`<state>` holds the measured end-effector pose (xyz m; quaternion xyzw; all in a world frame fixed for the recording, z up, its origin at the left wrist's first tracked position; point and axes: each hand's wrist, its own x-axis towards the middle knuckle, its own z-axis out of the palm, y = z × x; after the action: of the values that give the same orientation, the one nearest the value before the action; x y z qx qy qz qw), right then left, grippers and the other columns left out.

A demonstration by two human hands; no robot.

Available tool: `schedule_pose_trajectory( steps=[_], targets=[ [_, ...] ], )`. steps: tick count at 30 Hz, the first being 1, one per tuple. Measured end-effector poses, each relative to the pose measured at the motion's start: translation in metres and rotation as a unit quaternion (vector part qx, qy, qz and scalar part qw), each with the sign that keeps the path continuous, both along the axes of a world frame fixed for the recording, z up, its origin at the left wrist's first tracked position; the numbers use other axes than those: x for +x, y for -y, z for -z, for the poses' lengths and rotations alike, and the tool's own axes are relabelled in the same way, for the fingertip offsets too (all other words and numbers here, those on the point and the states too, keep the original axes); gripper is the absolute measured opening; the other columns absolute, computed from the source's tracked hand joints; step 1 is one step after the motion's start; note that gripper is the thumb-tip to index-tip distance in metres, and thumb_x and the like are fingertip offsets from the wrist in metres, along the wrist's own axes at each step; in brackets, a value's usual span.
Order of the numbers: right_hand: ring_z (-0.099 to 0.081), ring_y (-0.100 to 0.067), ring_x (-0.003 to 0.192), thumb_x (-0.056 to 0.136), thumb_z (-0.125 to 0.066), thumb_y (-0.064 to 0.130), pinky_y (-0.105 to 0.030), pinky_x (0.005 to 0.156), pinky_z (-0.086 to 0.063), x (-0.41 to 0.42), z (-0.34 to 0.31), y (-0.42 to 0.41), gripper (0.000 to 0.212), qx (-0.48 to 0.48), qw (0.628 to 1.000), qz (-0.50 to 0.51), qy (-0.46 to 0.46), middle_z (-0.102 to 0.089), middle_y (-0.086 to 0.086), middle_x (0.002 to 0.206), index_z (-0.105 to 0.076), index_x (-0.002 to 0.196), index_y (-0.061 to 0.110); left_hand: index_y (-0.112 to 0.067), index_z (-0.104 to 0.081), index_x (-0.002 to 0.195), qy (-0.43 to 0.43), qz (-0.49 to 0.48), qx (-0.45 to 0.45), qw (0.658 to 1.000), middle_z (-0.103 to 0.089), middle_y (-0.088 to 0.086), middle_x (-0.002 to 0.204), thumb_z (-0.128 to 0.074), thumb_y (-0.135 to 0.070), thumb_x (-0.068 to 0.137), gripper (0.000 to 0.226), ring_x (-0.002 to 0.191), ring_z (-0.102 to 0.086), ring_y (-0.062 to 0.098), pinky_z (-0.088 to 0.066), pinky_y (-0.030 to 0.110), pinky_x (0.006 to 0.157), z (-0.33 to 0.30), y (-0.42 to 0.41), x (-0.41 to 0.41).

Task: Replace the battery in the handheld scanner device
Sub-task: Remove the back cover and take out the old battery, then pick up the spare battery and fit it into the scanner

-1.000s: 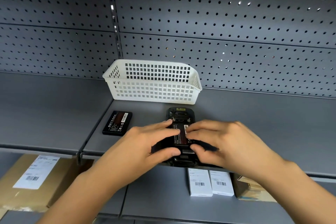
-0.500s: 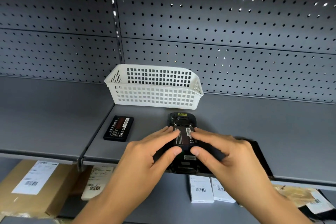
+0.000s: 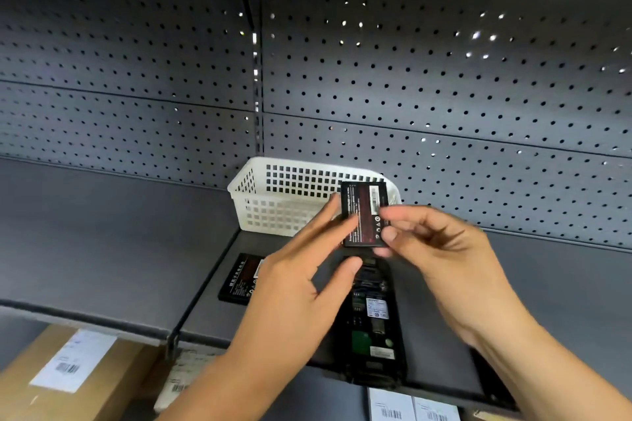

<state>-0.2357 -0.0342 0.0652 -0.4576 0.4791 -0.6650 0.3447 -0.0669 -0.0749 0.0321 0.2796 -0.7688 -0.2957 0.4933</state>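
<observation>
Battery point(image 3: 363, 214) now lifted clear of scanner point(image 3: 374, 328), in right hand point(image 3: 441, 249) grip; left hand point(image 3: 301, 280) grip loose, steadying.

**Battery lifted clear of scanner**

The battery point(image 3: 364, 214), pressed flat in the back of the scanner point(image 3: 371, 325) half a second earlier, is now raised above it and held upright in front of the white basket point(image 3: 273, 195). It is pinched at its right edge by the right hand point(image 3: 441, 256), while the fingers of the left hand point(image 3: 297, 287) are laid against its left edge. Both hands, previously spread low over the device, are now lifted off it. The scanner's battery bay is exposed, with labels and a green patch laid bare inside. The scene is now viewed from closer in.
</observation>
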Motion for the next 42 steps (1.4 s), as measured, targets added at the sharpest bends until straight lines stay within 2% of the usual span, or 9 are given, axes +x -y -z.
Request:
schedule_pose_trajectory(
  steps=[5,8,14,22,26,31,35,39,42],
  targets=[
    [-0.070,-0.015,0.076,0.087,-0.056,-0.012,-0.024,0.069,-0.062,-0.030,-0.050,0.067,0.027,0.082,0.992,-0.037,-0.093,-0.072,-0.007,0.092,-0.071,0.095,0.009,-0.044,-0.054,0.134,0.026,-0.053,-0.031,0.998,-0.041,-0.033,0.147,-0.065,-0.034,0.090,0.047,0.078,-0.069,0.037,-0.046,0.005,0.070,0.006,0.007,0.024],
    [-0.069,-0.024,0.086,0.088,-0.056,-0.013,-0.025,0.069,-0.062,-0.040,-0.054,0.110,0.024,0.153,0.973,-0.066,-0.160,-0.071,-0.018,0.104,-0.068,0.100,0.003,-0.038,-0.061,0.129,0.033,-0.105,-0.070,0.991,-0.047,-0.030,0.144,-0.067,-0.029,0.087,0.044,0.045,-0.057,0.002,-0.043,0.011,0.046,0.024,0.013,0.049],
    [-0.073,-0.008,0.066,0.086,-0.066,0.000,-0.021,0.060,-0.060,-0.034,-0.022,0.163,0.019,0.302,0.884,-0.091,-0.345,-0.069,-0.007,0.104,-0.073,0.098,0.013,-0.020,-0.070,0.119,0.056,-0.166,-0.094,0.980,-0.060,-0.012,0.135,-0.063,-0.031,0.085,0.037,0.123,-0.059,0.010,-0.045,0.026,0.103,0.052,0.027,0.083],
    [-0.031,-0.012,0.142,0.083,-0.072,0.016,-0.020,0.111,-0.024,-0.022,-0.006,0.178,0.013,0.286,0.806,-0.068,-0.515,-0.047,0.007,0.145,-0.078,0.093,0.020,-0.023,-0.070,0.121,0.083,-0.166,-0.080,0.979,-0.059,-0.012,0.136,-0.063,-0.033,0.086,0.037,0.129,-0.053,0.006,-0.045,0.025,0.103,0.060,0.027,0.086],
    [-0.065,-0.009,0.097,0.083,-0.073,0.019,-0.011,0.074,-0.045,-0.016,-0.007,0.177,0.008,0.323,0.802,-0.061,-0.499,-0.071,0.007,0.111,-0.079,0.086,0.024,-0.026,-0.070,0.121,0.108,-0.161,-0.066,0.979,-0.060,-0.016,0.135,-0.061,-0.036,0.086,0.037,0.129,-0.052,0.003,-0.044,0.021,0.103,0.060,0.026,0.085],
    [-0.061,-0.005,0.086,0.085,-0.069,0.025,-0.020,0.083,-0.045,-0.019,-0.016,0.173,0.011,0.334,0.761,-0.083,-0.550,-0.070,0.007,0.107,-0.076,0.094,0.026,-0.027,-0.070,0.120,0.128,-0.156,-0.048,0.978,-0.060,-0.020,0.134,-0.058,-0.040,0.086,0.039,0.128,-0.052,-0.001,-0.042,0.016,0.103,0.056,0.025,0.084],
    [-0.067,-0.008,0.075,0.087,-0.068,0.014,-0.019,0.070,-0.054,-0.024,-0.032,0.161,0.016,0.295,0.815,-0.078,-0.493,-0.075,-0.004,0.102,-0.075,0.101,0.014,-0.030,-0.068,0.122,0.129,-0.134,-0.011,0.983,-0.058,-0.022,0.134,-0.059,-0.044,0.088,0.038,0.118,-0.057,-0.006,-0.046,0.015,0.097,0.048,0.022,0.088],
    [-0.071,-0.014,0.067,0.092,-0.059,0.005,-0.024,0.064,-0.062,-0.001,-0.074,0.121,0.014,0.148,0.941,-0.050,-0.301,-0.077,-0.012,0.091,-0.072,0.097,0.008,-0.041,-0.065,0.123,0.112,-0.145,0.042,0.982,-0.055,-0.030,0.134,-0.062,-0.048,0.086,0.038,0.048,-0.059,0.007,-0.050,0.011,0.064,0.034,0.019,0.102],
    [-0.071,-0.012,0.062,0.091,-0.061,0.011,-0.026,0.058,-0.059,0.034,-0.067,0.081,0.013,0.096,0.950,-0.096,-0.281,-0.079,-0.007,0.085,-0.073,0.095,0.011,-0.036,-0.063,0.127,0.152,-0.168,0.032,0.973,-0.056,-0.025,0.136,-0.067,-0.043,0.085,0.042,0.106,-0.066,0.002,-0.043,0.012,0.099,0.032,0.024,0.113]
  ],
)
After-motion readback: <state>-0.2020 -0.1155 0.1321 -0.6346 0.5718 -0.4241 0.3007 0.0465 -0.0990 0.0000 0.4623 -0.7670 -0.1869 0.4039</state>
